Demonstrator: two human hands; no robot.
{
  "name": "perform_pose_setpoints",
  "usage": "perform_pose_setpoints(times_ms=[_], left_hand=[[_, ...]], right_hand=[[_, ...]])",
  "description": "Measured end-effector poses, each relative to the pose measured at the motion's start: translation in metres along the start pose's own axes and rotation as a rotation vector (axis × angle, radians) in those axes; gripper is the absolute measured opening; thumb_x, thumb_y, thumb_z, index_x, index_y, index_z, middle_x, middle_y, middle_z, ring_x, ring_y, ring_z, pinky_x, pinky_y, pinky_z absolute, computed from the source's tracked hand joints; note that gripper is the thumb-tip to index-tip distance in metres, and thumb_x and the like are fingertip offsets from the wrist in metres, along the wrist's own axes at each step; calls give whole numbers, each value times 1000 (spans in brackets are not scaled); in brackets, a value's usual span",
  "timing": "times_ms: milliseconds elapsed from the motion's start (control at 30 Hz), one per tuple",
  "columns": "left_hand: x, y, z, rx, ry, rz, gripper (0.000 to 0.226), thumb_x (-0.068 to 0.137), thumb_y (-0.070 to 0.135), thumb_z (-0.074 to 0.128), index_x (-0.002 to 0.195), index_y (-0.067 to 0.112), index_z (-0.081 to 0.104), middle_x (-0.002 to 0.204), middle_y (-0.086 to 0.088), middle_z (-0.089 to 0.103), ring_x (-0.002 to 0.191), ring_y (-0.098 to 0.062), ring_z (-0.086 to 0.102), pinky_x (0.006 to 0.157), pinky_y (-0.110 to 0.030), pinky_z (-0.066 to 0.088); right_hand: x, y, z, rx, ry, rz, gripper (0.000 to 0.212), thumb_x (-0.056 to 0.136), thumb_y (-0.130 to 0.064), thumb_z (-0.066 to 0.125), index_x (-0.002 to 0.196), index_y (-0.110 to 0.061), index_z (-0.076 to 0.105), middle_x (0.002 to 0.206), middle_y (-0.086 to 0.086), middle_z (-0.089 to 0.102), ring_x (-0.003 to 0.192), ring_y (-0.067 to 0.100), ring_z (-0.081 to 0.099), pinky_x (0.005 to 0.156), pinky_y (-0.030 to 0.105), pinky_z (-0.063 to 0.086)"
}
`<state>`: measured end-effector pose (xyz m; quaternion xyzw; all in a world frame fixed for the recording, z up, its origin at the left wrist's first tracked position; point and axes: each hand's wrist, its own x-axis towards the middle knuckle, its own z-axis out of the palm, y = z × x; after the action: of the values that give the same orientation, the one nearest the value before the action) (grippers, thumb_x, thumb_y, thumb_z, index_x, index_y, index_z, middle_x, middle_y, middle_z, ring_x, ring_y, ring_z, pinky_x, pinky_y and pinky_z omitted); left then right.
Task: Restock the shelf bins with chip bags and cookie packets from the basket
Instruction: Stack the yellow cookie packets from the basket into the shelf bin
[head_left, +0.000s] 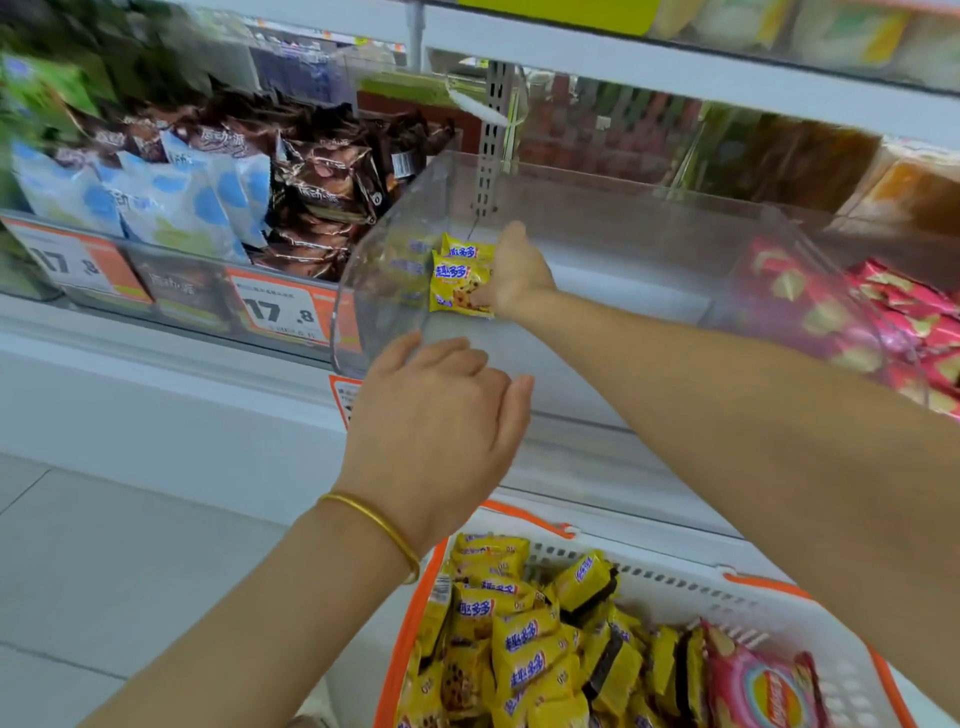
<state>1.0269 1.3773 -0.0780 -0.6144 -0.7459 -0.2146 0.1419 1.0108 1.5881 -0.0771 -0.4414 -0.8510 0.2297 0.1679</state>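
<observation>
Just two cookie packets (457, 283) stand in one clear bin (649, 244).

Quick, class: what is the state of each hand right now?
Left hand: open, holding nothing.
Right hand: holding yellow cookie packets inside the clear bin.

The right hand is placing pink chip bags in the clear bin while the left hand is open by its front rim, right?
Not quite: the head view shows the right hand holding yellow cookie packets, not pink chip bags, in the clear bin. The left hand is indeed open by its front rim.
</observation>
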Motion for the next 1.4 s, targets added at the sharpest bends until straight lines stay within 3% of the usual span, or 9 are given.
perform_pose_setpoints(times_ms=[200, 333, 567, 767, 867, 933, 1167, 1267, 1400], left_hand=[[0, -2, 3, 10, 10, 2, 50, 94, 36, 30, 73, 15, 71, 80, -2, 71, 87, -24, 67, 94, -39, 43], [-1, -4, 2, -42, 95, 27, 45, 95, 34, 31, 86, 13, 70, 90, -2, 69, 91, -26, 63, 94, -39, 39], [-34, 26, -18, -135, 349, 101, 24, 89, 20, 46, 89, 9, 67, 92, -7, 63, 82, -32, 55, 70, -43, 40], [-65, 38, 10, -209, -33, 69, 27, 81, 23, 41, 80, 13, 66, 79, -3, 63, 77, -29, 59, 62, -37, 50], [-70, 41, 23, -223, -183, 30, 35, 79, 30, 34, 82, 17, 67, 81, 1, 64, 79, -23, 59, 58, -32, 49], [-70, 44, 30, -194, -254, 15, 34, 81, 28, 36, 89, 18, 68, 84, 2, 64, 85, -22, 58, 61, -33, 49], [-68, 49, 46, -107, -469, 51, 24, 94, 24, 41, 106, 22, 62, 102, 4, 60, 100, -16, 53, 75, -34, 49], [-70, 52, 51, -85, -569, 80, 25, 95, 26, 39, 108, 25, 61, 108, 5, 61, 102, -15, 54, 78, -33, 50], [-72, 52, 55, -74, -766, 84, 25, 96, 31, 42, 115, 26, 57, 111, 4, 60, 99, -15, 56, 81, -35, 51]], right_hand=[[7, 4, 8, 96, -8, 63, 61, 78, -15, 76, 103, -12, 20, 106, 8, 37, 93, 20, 38, 95, 36, 44], [-10, 1, -15, 180, -66, 106, 66, 76, -9, 77, 115, -9, 24, 108, 7, 40, 91, 23, 48, 74, 34, 50], [-158, 3, -109, 527, 9, -192, 37, 83, 9, 62, 81, -17, 35, 74, 11, 47, 56, 29, 62, 51, 39, 54], [-267, 74, -47, 302, -571, 75, 10, 88, -9, 65, 91, -9, 55, 80, 11, 62, 66, 27, 68, 62, 41, 57], [-266, 108, 18, -189, -768, 57, 40, 87, -31, 66, 115, -5, 52, 107, 8, 60, 91, 23, 60, 72, 33, 49], [-268, 119, 43, -267, -860, 58, 57, 83, -35, 70, 123, -3, 47, 114, 8, 56, 96, 22, 56, 72, 29, 46], [-274, 143, 49, -95, -808, 18, 36, 78, -22, 76, 108, -8, 62, 83, -12, 42, 71, 3, 43, 57, 12, 33], [-272, 153, 49, -35, -754, -26, 19, 76, -19, 78, 92, -13, 68, 86, -10, 54, 84, 8, 54, 63, 18, 36], [-270, 160, 43, 150, -667, -26, 7, 77, -13, 76, 82, -14, 71, 79, -13, 59, 72, -3, 54, 68, 17, 42]])
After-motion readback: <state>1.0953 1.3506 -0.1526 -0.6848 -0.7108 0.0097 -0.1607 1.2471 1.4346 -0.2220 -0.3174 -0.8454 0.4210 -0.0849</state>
